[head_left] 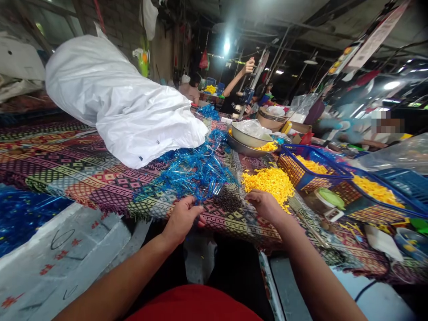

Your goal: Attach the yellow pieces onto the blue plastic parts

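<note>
My left hand is at the table's near edge, in front of a heap of clear blue plastic pieces. Its thumb and fingers are closed together; what they hold, if anything, is too small to name. My right hand touches or hovers at the near left edge of a pile of small yellow plastic pieces. Those fingers are pinched, and their tips hide whatever is in them. Between the hands lies a small heap of tiny dark pieces.
A big white sack lies across the patterned cloth. To the right stand a blue basket of yellow pieces and stacked metal bowls. Marked foam boxes sit lower left. A person works across the table.
</note>
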The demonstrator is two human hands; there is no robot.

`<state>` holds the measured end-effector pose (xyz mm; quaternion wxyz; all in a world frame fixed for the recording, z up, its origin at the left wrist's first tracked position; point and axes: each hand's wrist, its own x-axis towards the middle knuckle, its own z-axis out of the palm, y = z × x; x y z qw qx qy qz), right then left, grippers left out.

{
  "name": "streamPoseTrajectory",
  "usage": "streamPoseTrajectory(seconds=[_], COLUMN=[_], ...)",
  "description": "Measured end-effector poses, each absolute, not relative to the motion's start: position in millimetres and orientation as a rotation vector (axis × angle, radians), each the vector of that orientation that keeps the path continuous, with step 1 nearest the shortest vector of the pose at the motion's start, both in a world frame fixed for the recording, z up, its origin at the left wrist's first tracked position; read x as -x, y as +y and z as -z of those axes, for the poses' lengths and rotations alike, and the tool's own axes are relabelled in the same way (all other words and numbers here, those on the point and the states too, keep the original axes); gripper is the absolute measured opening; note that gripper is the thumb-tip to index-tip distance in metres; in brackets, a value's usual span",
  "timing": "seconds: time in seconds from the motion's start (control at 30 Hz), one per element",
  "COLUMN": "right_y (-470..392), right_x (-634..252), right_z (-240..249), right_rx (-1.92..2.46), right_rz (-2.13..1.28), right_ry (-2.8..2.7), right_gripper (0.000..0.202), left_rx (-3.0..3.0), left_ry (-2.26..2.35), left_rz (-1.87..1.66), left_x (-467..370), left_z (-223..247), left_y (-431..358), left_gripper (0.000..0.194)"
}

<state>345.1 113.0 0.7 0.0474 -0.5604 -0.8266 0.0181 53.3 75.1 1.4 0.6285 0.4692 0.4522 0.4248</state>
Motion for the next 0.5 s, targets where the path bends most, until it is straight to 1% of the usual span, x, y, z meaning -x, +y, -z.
streamPoseTrajectory(seconds=[0.1, 0.27, 0.5], right_y=[105.3, 93.5, 90.6], right_x=[-354.2, -355.0, -349.1], right_z=[2.5, 5.8, 12.4], right_rx=[1.625, 1.944, 2.016], right_rz=[-0.139, -0.014, -0.046], right_ry=[-2.452, -2.259, -2.247], right_gripper=[0.022, 0.023, 0.022], left_rx=[-1.098, -1.101, -1.069], left_ry=[1.051, 1.043, 1.026], left_rz=[-0.979, -0.985, -1.008], left_x=[-53.2, -51.9, -50.8], left_z=[-4.0, -1.3, 4.5], left_y=[74.0, 73.3, 73.4], left_gripper=[0.013, 0.014, 0.017])
